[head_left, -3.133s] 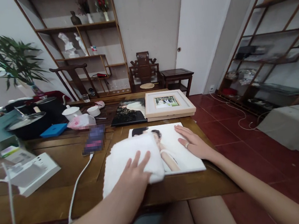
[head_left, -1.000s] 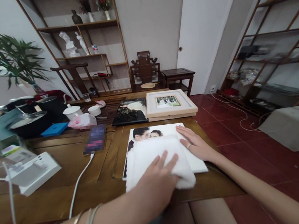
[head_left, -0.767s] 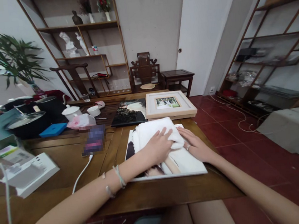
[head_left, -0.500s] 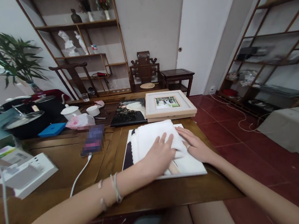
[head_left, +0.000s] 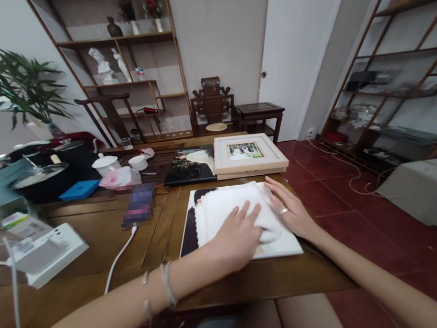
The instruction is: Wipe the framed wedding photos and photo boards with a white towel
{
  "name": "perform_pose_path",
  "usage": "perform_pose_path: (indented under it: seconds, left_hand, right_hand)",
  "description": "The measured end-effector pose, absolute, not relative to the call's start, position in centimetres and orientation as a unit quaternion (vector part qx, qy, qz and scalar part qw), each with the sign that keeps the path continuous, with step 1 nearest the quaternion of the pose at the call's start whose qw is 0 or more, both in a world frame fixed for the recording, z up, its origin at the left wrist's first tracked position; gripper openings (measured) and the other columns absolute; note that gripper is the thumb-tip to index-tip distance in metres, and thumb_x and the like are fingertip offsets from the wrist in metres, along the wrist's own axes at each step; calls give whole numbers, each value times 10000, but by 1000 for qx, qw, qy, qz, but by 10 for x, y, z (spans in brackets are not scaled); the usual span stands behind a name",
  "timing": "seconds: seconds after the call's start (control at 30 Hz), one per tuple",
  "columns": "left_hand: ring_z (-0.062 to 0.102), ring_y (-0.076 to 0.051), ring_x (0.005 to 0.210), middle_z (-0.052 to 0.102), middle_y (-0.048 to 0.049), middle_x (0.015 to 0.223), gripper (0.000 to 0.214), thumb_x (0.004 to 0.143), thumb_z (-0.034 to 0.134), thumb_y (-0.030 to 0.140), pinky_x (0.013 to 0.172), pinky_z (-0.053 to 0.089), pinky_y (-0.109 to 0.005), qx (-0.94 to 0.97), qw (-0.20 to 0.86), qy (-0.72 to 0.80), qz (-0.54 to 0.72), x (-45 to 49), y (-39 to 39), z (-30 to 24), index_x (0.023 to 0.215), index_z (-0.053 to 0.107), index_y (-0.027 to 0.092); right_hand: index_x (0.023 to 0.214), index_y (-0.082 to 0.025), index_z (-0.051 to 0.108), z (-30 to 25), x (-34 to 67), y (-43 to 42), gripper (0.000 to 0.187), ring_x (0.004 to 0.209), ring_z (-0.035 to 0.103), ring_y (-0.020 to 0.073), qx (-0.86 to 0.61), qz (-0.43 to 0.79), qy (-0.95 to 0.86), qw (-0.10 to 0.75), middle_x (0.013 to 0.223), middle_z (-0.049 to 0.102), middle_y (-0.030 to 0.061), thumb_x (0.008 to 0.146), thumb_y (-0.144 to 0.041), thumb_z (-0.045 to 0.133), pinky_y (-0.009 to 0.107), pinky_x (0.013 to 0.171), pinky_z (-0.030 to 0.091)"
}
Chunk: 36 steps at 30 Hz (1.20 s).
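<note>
A white cloth (head_left: pixel 224 213) with a scalloped edge lies folded over a photo panel (head_left: pixel 189 233), whose dark picture shows at the left and whose pale border shows at the front. My left hand (head_left: pixel 240 235) rests flat on the cloth with its fingers spread, and its palm hides the cloth's front part. At the panel's right edge is my right hand (head_left: pixel 290 211), a ring on one finger. Its fingers are stretched out along the edge, touching the cloth's right side.
Behind the panel lie a dark photo panel (head_left: pixel 189 165) and a pale wooden picture frame (head_left: pixel 281 158). To the left are a phone (head_left: pixel 138 204) on a white cable, a blue box (head_left: pixel 79 190), a white power strip (head_left: pixel 55 253), a teapot (head_left: pixel 105 165) and a black pan (head_left: pixel 41 184).
My left hand has slid slightly toward me and to the right on the cloth. My right hand has shifted a little right, toward the panel's edge. More of the panel's picture shows at the top left.
</note>
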<state>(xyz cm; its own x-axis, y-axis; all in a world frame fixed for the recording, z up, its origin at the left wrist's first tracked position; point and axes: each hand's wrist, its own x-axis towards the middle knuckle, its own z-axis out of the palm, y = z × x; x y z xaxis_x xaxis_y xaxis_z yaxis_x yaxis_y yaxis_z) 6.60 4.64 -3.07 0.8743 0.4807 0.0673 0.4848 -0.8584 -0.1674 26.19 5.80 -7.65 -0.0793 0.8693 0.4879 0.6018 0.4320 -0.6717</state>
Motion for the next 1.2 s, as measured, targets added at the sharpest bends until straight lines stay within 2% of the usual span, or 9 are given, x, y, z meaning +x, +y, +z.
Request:
perform_pose_path:
  seconds: [0.17, 0.37, 0.47, 0.57, 0.67, 0.83, 0.97, 1.07, 1.2]
  left_hand:
    - [325, -351, 1278, 364, -162, 1396, 262, 833, 468, 150, 994, 320, -469, -950, 135, -278, -32, 94, 83, -34, 1019, 649, 117]
    - [398, -391, 1220, 405, -210, 1353, 295, 858, 422, 127, 930, 388, -502, -937, 174, -302, 6, 103, 21, -32, 1024, 662, 86]
    - [409, -412, 1204, 402, -226, 1347, 308, 878, 425, 212, 910, 408, -526, -947, 157, -279, -2, 95, -20, -29, 1013, 673, 87]
    - [462, -390, 1169, 447, -192, 1325, 304, 888, 422, 242, 880, 443, -493, -969, 104, -226, 4, 79, -40, -26, 960, 697, 134]
    - [450, -370, 1187, 434, -161, 1343, 276, 877, 433, 182, 875, 452, -487, -968, 57, -242, 40, 55, -33, -19, 934, 701, 155]
    - [364, -348, 1258, 363, -163, 1392, 242, 794, 510, 64, 922, 425, -484, -917, -1, -387, 101, 11, 12, 4, 962, 670, 134]
    - [360, -341, 1261, 318, -177, 1413, 302, 746, 524, 3, 916, 438, -441, -896, 14, -424, 132, -1, 27, 12, 997, 644, 120]
    - [325, -397, 1262, 296, -205, 1415, 329, 701, 586, 33, 896, 443, -488, -904, 45, -406, 121, 6, 18, -1, 1016, 639, 111]
    - [361, -404, 1237, 337, -193, 1395, 254, 793, 501, 60, 867, 453, -533, -907, 76, -404, 85, 19, 4, -18, 966, 673, 131]
  right_hand:
    - [1282, -238, 475, -75, 263, 56, 424, 1322, 328, 220, -498, 164, -715, 463, 1446, 356, 62, 929, -415, 320, 434, 1109, 209]
    - [1266, -253, 503, -79, 266, 61, 470, 1302, 365, 225, -495, 195, -700, 476, 1411, 417, 55, 934, -465, 248, 439, 1107, 232]
    - [1276, -252, 498, -78, 264, 59, 472, 1300, 370, 238, -496, 196, -707, 464, 1405, 426, 61, 924, -479, 281, 456, 1105, 237]
    - [1282, -260, 496, -76, 263, 57, 465, 1308, 355, 249, -498, 195, -722, 440, 1421, 404, 56, 917, -481, 311, 475, 1104, 234]
    - [1279, -265, 502, -77, 262, 56, 467, 1315, 346, 253, -493, 194, -730, 432, 1433, 387, 48, 913, -487, 318, 485, 1100, 243]
    - [1268, -210, 523, -80, 259, 57, 490, 1308, 360, 255, -508, 206, -728, 410, 1409, 419, 88, 903, -488, 354, 491, 1101, 241]
    - [1266, -200, 525, -82, 256, 58, 491, 1302, 369, 260, -525, 188, -729, 398, 1391, 440, 110, 882, -485, 412, 502, 1087, 261]
    - [1264, -199, 524, -83, 255, 59, 504, 1299, 369, 266, -533, 181, -731, 385, 1397, 430, 116, 854, -486, 469, 506, 1077, 276]
    - [1263, -217, 521, -86, 255, 60, 508, 1311, 347, 271, -532, 177, -737, 378, 1402, 422, 111, 826, -475, 520, 520, 1072, 273]
